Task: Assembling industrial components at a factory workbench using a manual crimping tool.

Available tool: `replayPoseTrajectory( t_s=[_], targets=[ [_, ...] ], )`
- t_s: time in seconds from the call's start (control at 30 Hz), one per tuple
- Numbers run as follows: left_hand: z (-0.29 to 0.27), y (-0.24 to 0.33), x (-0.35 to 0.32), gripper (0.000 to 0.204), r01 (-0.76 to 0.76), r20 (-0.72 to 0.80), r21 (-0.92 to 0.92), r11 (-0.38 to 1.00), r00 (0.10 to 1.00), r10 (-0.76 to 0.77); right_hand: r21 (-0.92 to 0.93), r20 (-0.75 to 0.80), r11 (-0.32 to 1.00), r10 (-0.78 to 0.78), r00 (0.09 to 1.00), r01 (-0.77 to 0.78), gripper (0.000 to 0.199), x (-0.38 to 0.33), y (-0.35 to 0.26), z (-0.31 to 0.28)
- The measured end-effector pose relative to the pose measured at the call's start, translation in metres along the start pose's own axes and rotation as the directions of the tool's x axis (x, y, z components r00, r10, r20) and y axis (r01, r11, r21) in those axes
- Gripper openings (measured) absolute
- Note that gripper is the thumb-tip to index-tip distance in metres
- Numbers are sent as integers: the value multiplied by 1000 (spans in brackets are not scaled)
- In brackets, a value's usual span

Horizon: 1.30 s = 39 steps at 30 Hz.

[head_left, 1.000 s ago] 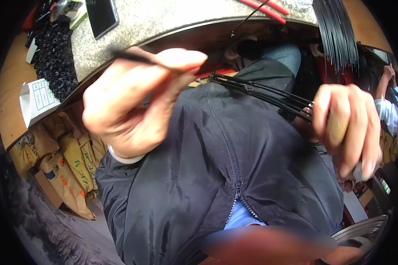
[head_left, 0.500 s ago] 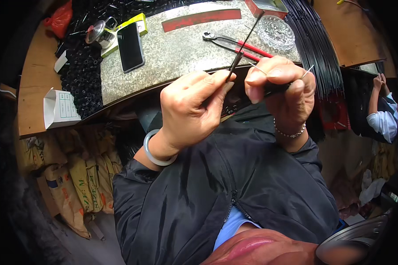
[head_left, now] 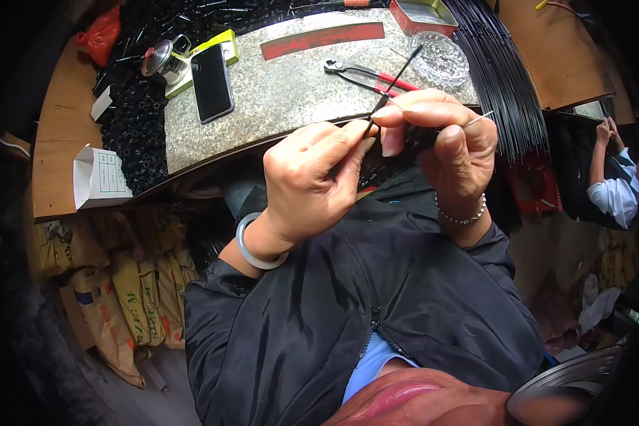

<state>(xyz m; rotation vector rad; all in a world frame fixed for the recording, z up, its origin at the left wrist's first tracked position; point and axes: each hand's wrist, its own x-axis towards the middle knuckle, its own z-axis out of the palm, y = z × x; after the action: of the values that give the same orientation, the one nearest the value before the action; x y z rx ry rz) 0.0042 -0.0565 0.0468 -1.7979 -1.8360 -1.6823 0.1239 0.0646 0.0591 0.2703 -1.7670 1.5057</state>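
My left hand (head_left: 307,174) is closed in a pinch round a thin black rod (head_left: 405,72), which slants up and to the right over the worktop. Close by on the right, my right hand (head_left: 456,138) is curled, its fingertips touching the rod just above the left fingers. A thin silvery pin or wire (head_left: 480,118) pokes out of the right fingers; the rest of it is hidden in the hand. Beyond the hands lie red-handled cutting pliers (head_left: 342,67) and a clear glass dish (head_left: 444,62) holding small bits.
On the stone slab (head_left: 277,92) lie a phone (head_left: 212,86) and a red strip (head_left: 319,40). A glass pot (head_left: 166,62), small black parts (head_left: 124,131) and a white box (head_left: 98,179) sit left. Black rods (head_left: 503,99) hang over the right edge. Another person (head_left: 612,188) is farther right.
My right hand has moved left, bringing its fingertips against the rod by my left hand. The rod's tip is lower. The whole view has shifted slightly.
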Motion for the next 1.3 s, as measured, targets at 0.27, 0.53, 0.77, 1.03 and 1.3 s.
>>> replayPoseTrajectory(
  t_s=[0.27,0.53,0.77,1.03,1.3],
  targets=[
    [-2,-2,-2,18,-2,122,-73,997,992,11,125,-64,984,139,988,-131,43,-7,-1,0],
    [49,-54,17,83,78,234,-55,995,970,-63,427,76,884,174,982,-189,39,-20,-16,10],
    [54,-35,31,19,127,351,-270,954,936,-25,743,227,662,-106,968,-102,34,-32,-11,-23],
    [-26,-22,-15,29,318,342,-295,901,916,-211,814,381,520,-144,913,-258,19,-56,-22,-52],
    [-33,-22,-24,33,212,298,-354,911,949,-105,820,373,524,-186,909,-229,15,-48,-17,-56]
  ],
)
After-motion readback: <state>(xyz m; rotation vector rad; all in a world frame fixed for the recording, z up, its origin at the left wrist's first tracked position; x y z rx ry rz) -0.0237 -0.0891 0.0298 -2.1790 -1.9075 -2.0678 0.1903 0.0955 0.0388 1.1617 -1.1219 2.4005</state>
